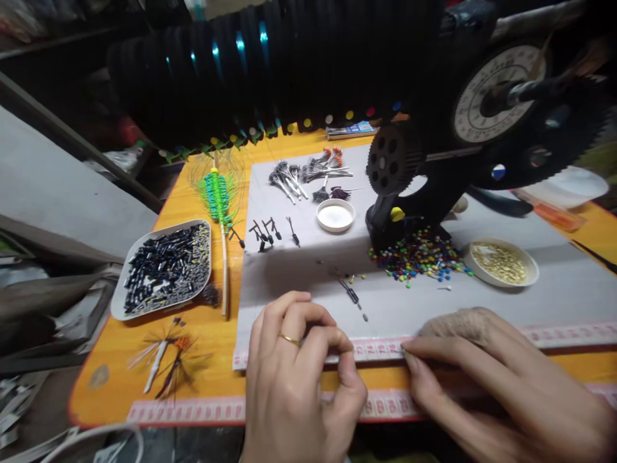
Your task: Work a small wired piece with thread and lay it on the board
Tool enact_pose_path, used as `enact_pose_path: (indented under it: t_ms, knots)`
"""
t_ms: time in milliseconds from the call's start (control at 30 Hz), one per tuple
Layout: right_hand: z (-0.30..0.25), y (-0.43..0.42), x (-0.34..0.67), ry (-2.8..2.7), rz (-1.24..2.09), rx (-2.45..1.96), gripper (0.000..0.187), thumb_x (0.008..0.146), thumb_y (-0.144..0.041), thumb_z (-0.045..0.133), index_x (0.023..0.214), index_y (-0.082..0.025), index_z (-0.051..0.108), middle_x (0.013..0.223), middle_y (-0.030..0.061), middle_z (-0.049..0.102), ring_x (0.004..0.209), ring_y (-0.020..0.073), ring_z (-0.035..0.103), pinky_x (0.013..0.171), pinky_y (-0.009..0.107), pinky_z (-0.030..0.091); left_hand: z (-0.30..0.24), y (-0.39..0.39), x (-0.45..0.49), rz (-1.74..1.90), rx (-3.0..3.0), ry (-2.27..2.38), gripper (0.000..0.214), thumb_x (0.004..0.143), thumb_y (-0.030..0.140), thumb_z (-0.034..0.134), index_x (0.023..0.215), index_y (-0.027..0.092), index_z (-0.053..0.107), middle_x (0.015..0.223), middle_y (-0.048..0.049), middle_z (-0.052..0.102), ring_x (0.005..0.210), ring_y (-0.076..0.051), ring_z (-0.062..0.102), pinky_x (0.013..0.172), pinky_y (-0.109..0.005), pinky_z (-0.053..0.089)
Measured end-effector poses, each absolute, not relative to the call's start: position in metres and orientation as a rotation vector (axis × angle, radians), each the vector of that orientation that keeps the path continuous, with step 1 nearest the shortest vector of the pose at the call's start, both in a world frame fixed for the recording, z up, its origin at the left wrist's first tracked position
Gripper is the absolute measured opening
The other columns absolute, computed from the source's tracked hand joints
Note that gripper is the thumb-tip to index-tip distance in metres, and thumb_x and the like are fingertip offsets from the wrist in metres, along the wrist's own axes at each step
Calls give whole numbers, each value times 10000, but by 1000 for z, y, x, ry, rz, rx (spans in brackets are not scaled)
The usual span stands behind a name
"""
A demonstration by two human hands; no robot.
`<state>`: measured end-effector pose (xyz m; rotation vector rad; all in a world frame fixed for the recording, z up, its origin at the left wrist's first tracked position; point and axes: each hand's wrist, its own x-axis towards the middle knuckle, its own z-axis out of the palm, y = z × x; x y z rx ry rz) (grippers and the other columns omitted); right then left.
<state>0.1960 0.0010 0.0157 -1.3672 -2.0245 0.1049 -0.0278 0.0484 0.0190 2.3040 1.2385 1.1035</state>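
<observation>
My left hand (303,376), a ring on one finger, is closed in a pinch above the front edge of the grey sheet (299,283). My right hand (482,379) also pinches with thumb and index finger, over the printed measuring tape (380,349). Whatever lies between the fingers of either hand is too small or hidden to name. Just beyond them is a short dark rod-like piece (350,292) with small grey bits (365,317) near its end. Farther off, a heap of colourful round-headed pins (419,257) spreads beside a bowl of gold-coloured bits (501,263).
A black machine (289,71) with gears and a dial hangs over the table. At left stand a white tray (210,257) of dark tubular pieces and a green bristly stick (219,199). A small white dish (336,215) and several brush-like bundles (289,180) lie farther back.
</observation>
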Motion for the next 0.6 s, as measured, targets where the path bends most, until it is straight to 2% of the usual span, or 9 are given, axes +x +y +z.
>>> enact_pose_path:
  t_ms: [167,367,600]
  knots:
    - [14,1,194,-1962,121,-1392,190,1036,-72,644,1127,-238,655,912,26,694,821,202,682,735,342,547,19,50,-28,1100,2325,1232,274,891,23,667,987,274,611,1024,8,675,1207,-263,588,1066,-457,434]
    - [14,-1,198,-1998,80,-1356,176,1038,-38,635,1097,-203,648,923,25,651,873,174,634,810,306,501,17,51,-28,1112,2344,1220,261,894,30,658,978,272,609,1021,22,671,1197,-236,577,1060,-413,421]
    - [18,-6,186,-1870,109,-1497,198,1051,-43,612,1036,-241,608,906,17,630,835,200,621,814,381,474,17,51,-28,1117,2341,1218,255,890,33,659,972,269,611,1017,24,683,1177,-234,584,1047,-413,418]
